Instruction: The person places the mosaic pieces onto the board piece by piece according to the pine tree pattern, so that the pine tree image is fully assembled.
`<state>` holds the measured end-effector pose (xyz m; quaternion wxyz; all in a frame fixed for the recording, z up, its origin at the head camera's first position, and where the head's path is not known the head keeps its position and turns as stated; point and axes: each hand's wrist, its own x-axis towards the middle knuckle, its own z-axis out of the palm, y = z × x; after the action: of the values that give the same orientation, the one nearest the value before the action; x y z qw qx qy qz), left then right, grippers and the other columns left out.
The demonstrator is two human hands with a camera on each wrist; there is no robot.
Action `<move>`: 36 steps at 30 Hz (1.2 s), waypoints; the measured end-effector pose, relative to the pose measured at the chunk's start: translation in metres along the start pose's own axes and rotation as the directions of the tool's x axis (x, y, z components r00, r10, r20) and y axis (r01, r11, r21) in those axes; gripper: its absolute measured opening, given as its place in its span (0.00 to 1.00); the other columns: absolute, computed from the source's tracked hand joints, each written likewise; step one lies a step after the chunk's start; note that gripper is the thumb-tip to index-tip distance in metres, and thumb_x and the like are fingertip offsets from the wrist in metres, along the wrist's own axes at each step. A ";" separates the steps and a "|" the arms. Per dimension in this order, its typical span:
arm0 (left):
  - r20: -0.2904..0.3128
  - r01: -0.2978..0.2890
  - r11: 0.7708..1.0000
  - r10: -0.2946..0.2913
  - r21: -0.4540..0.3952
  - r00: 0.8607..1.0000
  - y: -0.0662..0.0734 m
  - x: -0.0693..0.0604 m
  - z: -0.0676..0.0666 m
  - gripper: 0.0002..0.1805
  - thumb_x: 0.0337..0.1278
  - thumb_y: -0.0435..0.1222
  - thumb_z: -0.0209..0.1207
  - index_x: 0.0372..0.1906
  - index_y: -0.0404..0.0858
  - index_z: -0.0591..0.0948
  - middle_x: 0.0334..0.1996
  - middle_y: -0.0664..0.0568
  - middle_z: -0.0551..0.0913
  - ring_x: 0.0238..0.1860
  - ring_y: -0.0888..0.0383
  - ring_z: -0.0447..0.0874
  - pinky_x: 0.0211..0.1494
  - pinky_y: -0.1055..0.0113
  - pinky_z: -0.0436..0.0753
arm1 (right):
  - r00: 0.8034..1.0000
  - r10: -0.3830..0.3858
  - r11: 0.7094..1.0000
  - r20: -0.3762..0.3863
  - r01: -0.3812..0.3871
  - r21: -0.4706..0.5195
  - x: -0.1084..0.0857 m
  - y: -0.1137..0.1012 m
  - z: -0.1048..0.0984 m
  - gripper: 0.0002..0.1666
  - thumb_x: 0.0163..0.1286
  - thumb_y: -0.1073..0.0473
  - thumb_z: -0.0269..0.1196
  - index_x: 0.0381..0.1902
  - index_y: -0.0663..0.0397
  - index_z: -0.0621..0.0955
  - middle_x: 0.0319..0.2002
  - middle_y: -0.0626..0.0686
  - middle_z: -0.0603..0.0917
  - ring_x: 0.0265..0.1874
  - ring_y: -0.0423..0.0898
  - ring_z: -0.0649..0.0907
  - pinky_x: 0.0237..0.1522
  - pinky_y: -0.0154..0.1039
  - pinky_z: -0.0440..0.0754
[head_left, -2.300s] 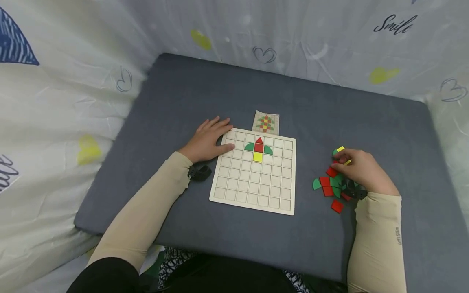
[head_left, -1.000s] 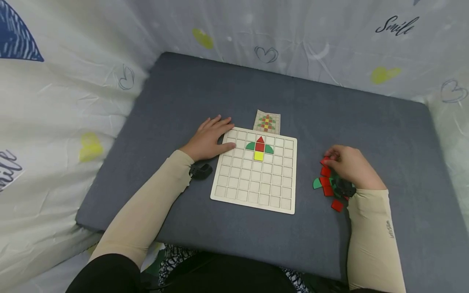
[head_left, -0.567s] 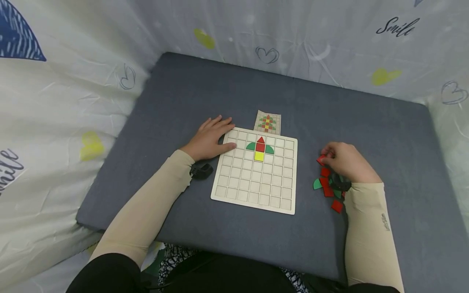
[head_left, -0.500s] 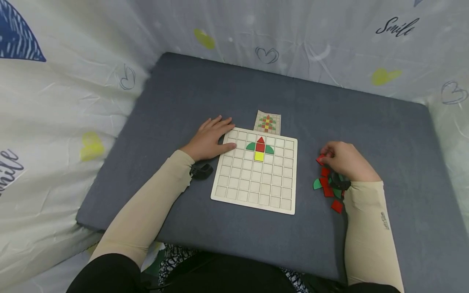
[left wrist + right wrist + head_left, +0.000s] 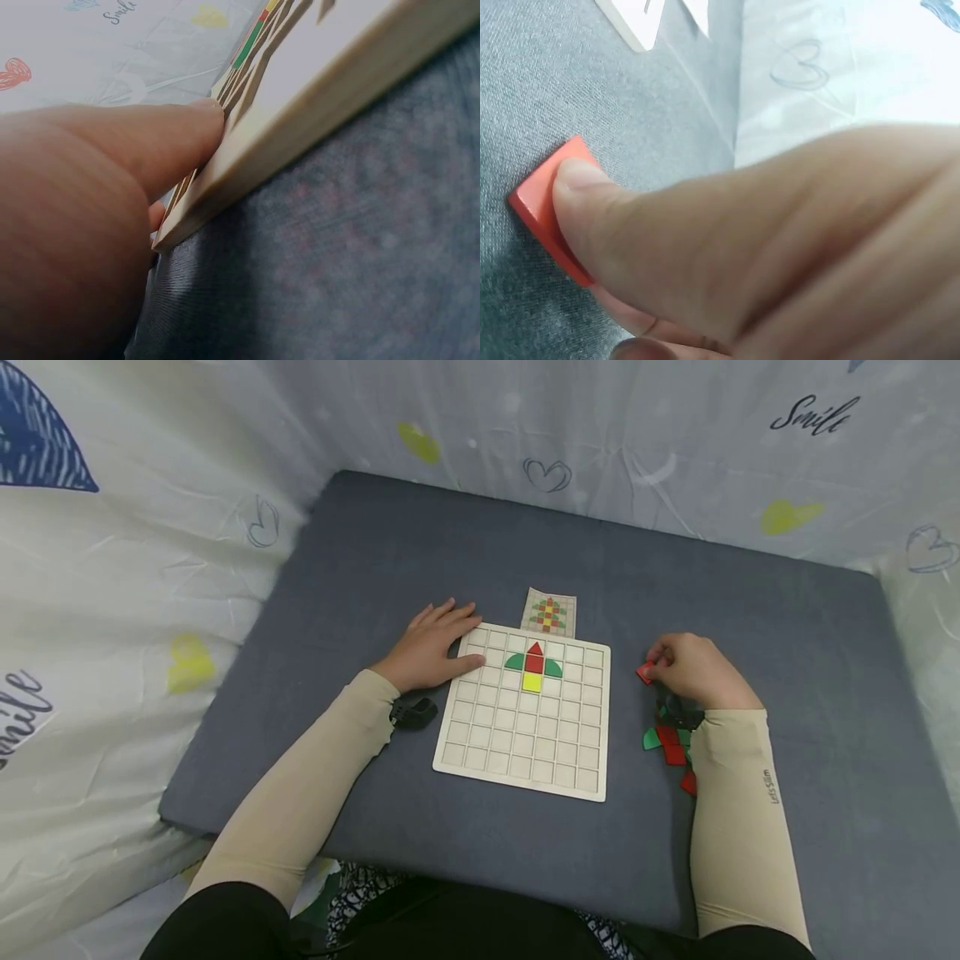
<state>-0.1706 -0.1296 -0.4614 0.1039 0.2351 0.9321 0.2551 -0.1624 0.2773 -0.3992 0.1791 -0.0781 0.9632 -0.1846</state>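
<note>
My right hand (image 5: pixel 697 670) pinches a red square tile (image 5: pixel 645 672) right of the board; in the right wrist view the thumb lies on top of the tile (image 5: pixel 541 196). With fingers spread, my left hand (image 5: pixel 431 650) rests on the upper left corner of the wooden grid board (image 5: pixel 517 777); the left wrist view shows its thumb (image 5: pixel 176 139) on the rim. In the board's upper middle sit a red triangle (image 5: pixel 535 649), a red square (image 5: pixel 534 663), a yellow square (image 5: pixel 532 682) and two green quarter-round tiles (image 5: pixel 514 661).
Behind the board lies a pattern card (image 5: pixel 549 610) with a tree-like figure. Loose red and green tiles (image 5: pixel 675 754) are piled under my right wrist, partly hidden by it. The grey table (image 5: pixel 420 543) meets a printed curtain (image 5: pixel 645 435) at the back.
My right hand has come away from the yellow tiles, taken up a red square and moved it leftward and away from the pile. The left hand stays on the board.
</note>
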 end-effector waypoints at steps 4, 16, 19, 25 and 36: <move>0.002 0.002 1.000 -0.002 -0.003 1.000 0.001 0.000 0.000 0.42 0.74 0.59 0.58 0.83 0.44 0.63 0.85 0.50 0.54 0.86 0.48 0.40 0.87 0.50 0.34 | 1.000 0.001 1.000 -0.017 -0.001 0.006 0.000 0.000 0.000 0.10 0.73 0.60 0.66 0.43 0.65 0.83 0.31 0.58 0.85 0.31 0.54 0.81 0.31 0.45 0.77; 0.003 -0.001 1.000 0.001 0.004 1.000 -0.001 0.000 0.000 0.42 0.74 0.59 0.58 0.83 0.44 0.64 0.85 0.50 0.54 0.86 0.48 0.40 0.87 0.50 0.34 | 0.998 -0.017 1.000 -0.065 0.017 0.006 -0.006 -0.009 0.000 0.08 0.76 0.61 0.63 0.43 0.62 0.84 0.32 0.58 0.85 0.30 0.53 0.80 0.31 0.45 0.77; -0.001 -0.003 1.000 0.003 0.008 1.000 -0.002 0.001 0.001 0.42 0.75 0.59 0.58 0.83 0.44 0.64 0.85 0.50 0.54 0.86 0.48 0.40 0.87 0.50 0.34 | 0.996 -0.033 0.999 -0.078 0.034 0.011 -0.008 -0.012 -0.001 0.08 0.76 0.60 0.63 0.43 0.61 0.84 0.31 0.58 0.85 0.29 0.53 0.80 0.30 0.45 0.77; -0.009 -0.007 1.000 0.007 0.006 1.000 -0.002 0.002 0.002 0.42 0.74 0.59 0.59 0.83 0.44 0.64 0.85 0.49 0.55 0.86 0.47 0.40 0.87 0.50 0.34 | 0.993 -0.047 0.998 -0.111 0.051 0.035 -0.008 -0.022 -0.001 0.08 0.75 0.61 0.64 0.41 0.61 0.86 0.30 0.57 0.85 0.28 0.53 0.80 0.29 0.44 0.77; -0.004 0.008 1.000 -0.008 0.003 1.000 -0.002 0.002 0.003 0.42 0.74 0.59 0.59 0.83 0.45 0.64 0.85 0.50 0.54 0.86 0.48 0.40 0.87 0.49 0.34 | 0.991 -0.088 0.991 -0.096 0.097 0.093 -0.007 -0.037 0.005 0.09 0.76 0.58 0.65 0.42 0.58 0.86 0.33 0.55 0.86 0.28 0.50 0.79 0.31 0.44 0.77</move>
<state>-0.1724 -0.1287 -0.4653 0.1028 0.2308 0.9336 0.2539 -0.1507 0.2429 -0.3868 0.1294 -0.1053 0.9556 -0.2430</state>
